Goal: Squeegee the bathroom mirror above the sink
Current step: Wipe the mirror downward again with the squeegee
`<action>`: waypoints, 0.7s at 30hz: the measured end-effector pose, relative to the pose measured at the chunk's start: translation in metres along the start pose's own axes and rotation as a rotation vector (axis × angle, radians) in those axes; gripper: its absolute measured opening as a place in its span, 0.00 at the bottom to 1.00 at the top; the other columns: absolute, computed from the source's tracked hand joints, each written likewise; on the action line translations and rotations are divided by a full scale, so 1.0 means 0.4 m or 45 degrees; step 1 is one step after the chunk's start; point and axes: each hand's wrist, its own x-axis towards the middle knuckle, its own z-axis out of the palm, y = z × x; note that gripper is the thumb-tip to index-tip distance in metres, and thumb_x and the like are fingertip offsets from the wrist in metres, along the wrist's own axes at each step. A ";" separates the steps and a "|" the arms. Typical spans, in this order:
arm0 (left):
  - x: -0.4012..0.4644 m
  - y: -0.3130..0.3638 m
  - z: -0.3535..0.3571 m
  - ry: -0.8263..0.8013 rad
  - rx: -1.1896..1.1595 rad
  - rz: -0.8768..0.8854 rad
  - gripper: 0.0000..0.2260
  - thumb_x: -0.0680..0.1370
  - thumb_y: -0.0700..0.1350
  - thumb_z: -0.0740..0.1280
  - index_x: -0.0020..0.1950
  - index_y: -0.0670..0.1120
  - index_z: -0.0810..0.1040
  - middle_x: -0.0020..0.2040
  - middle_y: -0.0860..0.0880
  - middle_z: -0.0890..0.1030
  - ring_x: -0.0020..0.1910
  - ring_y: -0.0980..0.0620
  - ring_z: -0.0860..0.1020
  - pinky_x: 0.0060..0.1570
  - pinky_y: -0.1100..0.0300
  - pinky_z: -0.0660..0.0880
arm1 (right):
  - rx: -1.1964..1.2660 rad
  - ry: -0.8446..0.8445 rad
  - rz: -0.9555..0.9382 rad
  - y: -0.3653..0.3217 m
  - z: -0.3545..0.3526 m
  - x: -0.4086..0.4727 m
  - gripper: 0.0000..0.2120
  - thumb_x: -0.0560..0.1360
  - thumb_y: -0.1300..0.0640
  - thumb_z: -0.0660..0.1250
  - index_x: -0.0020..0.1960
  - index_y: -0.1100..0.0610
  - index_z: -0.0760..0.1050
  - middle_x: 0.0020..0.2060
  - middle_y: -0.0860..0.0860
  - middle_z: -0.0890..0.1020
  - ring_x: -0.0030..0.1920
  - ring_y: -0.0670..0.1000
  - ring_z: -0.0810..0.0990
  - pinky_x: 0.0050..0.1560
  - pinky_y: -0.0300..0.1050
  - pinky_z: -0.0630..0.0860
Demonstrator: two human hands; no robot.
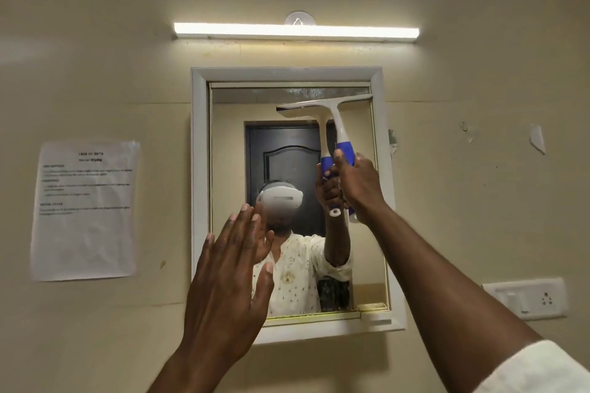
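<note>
A lit tube light [296,31] runs along the beige wall [479,41] beneath a clear suction hook [299,20], a creased printed sheet [85,210] is stuck at left, and a white switch-and-socket plate [526,297] sits at lower right.

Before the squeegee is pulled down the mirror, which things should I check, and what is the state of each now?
1. Grip: right hand closed around the blue handle of the squeegee: ok.
2. Start height: blade near the top edge of the mirror, on its right half: ok.
3. Blade level: it tilts, right end higher: not ok.
4. Blade flat against the glass: cannot tell.
5. Path clear: left hand is open with its fingers in front of the mirror's lower left; the strip below the blade looks free: ok.
6. Glass wet: droplets show at the top strip; elsewhere cannot tell.
</note>
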 end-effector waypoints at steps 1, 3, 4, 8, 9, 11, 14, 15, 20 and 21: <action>-0.001 0.002 0.003 0.004 0.002 -0.001 0.28 0.77 0.57 0.52 0.77 0.51 0.57 0.77 0.52 0.53 0.75 0.49 0.57 0.70 0.43 0.51 | -0.011 0.010 -0.005 -0.002 0.004 0.005 0.18 0.79 0.44 0.59 0.56 0.59 0.71 0.40 0.56 0.79 0.37 0.53 0.80 0.38 0.43 0.79; -0.004 0.003 0.011 -0.002 0.001 -0.017 0.28 0.77 0.57 0.52 0.76 0.50 0.58 0.77 0.52 0.54 0.75 0.49 0.57 0.70 0.43 0.51 | -0.050 0.030 -0.027 -0.006 0.011 0.015 0.18 0.79 0.44 0.59 0.56 0.59 0.70 0.39 0.55 0.78 0.36 0.52 0.79 0.36 0.39 0.75; -0.007 0.002 0.015 -0.003 -0.005 -0.023 0.28 0.77 0.57 0.52 0.76 0.50 0.58 0.77 0.52 0.54 0.75 0.48 0.57 0.70 0.43 0.51 | -0.064 0.033 -0.040 -0.010 0.013 0.021 0.17 0.79 0.44 0.58 0.55 0.59 0.70 0.38 0.54 0.77 0.35 0.50 0.78 0.35 0.37 0.74; -0.009 -0.002 0.027 0.021 -0.010 -0.012 0.28 0.77 0.58 0.52 0.75 0.49 0.59 0.75 0.48 0.57 0.72 0.45 0.61 0.67 0.39 0.55 | -0.045 0.033 -0.043 -0.029 0.030 0.038 0.15 0.79 0.44 0.57 0.51 0.55 0.69 0.34 0.51 0.76 0.33 0.48 0.77 0.34 0.38 0.72; -0.009 -0.003 0.029 0.023 -0.001 -0.010 0.28 0.78 0.59 0.51 0.75 0.49 0.58 0.75 0.48 0.57 0.72 0.44 0.62 0.66 0.38 0.55 | -0.034 0.037 -0.035 -0.032 0.036 0.039 0.14 0.79 0.44 0.57 0.49 0.55 0.69 0.33 0.50 0.75 0.32 0.47 0.76 0.33 0.37 0.70; -0.009 -0.007 0.035 0.013 0.010 -0.004 0.28 0.79 0.61 0.47 0.75 0.48 0.58 0.75 0.47 0.58 0.71 0.44 0.62 0.66 0.37 0.56 | -0.023 0.048 -0.021 -0.034 0.047 0.038 0.13 0.79 0.44 0.57 0.48 0.54 0.68 0.33 0.49 0.74 0.31 0.45 0.74 0.32 0.36 0.67; -0.010 -0.014 0.045 0.004 -0.025 -0.016 0.28 0.78 0.61 0.49 0.76 0.51 0.55 0.75 0.49 0.57 0.73 0.46 0.60 0.68 0.39 0.55 | -0.007 0.057 -0.006 -0.032 0.053 0.033 0.12 0.79 0.44 0.57 0.49 0.54 0.67 0.34 0.49 0.74 0.32 0.45 0.74 0.32 0.36 0.67; -0.009 -0.016 0.048 0.004 -0.043 -0.023 0.28 0.78 0.62 0.48 0.76 0.52 0.53 0.76 0.51 0.55 0.74 0.49 0.58 0.69 0.40 0.55 | 0.012 0.054 0.005 -0.031 0.053 0.031 0.12 0.79 0.44 0.57 0.49 0.54 0.67 0.34 0.49 0.74 0.33 0.46 0.75 0.32 0.36 0.68; -0.011 -0.021 0.064 -0.041 -0.055 -0.042 0.29 0.77 0.57 0.52 0.77 0.52 0.53 0.77 0.53 0.52 0.75 0.52 0.54 0.75 0.50 0.47 | 0.062 0.037 0.031 -0.031 0.050 0.017 0.14 0.79 0.46 0.58 0.53 0.56 0.68 0.36 0.50 0.75 0.33 0.46 0.75 0.33 0.36 0.70; -0.010 -0.021 0.064 -0.055 -0.060 -0.043 0.29 0.77 0.57 0.52 0.77 0.52 0.54 0.77 0.53 0.52 0.75 0.53 0.53 0.76 0.55 0.42 | 0.066 0.037 0.033 -0.028 0.050 0.013 0.13 0.79 0.46 0.58 0.53 0.56 0.68 0.36 0.50 0.75 0.33 0.46 0.75 0.33 0.35 0.69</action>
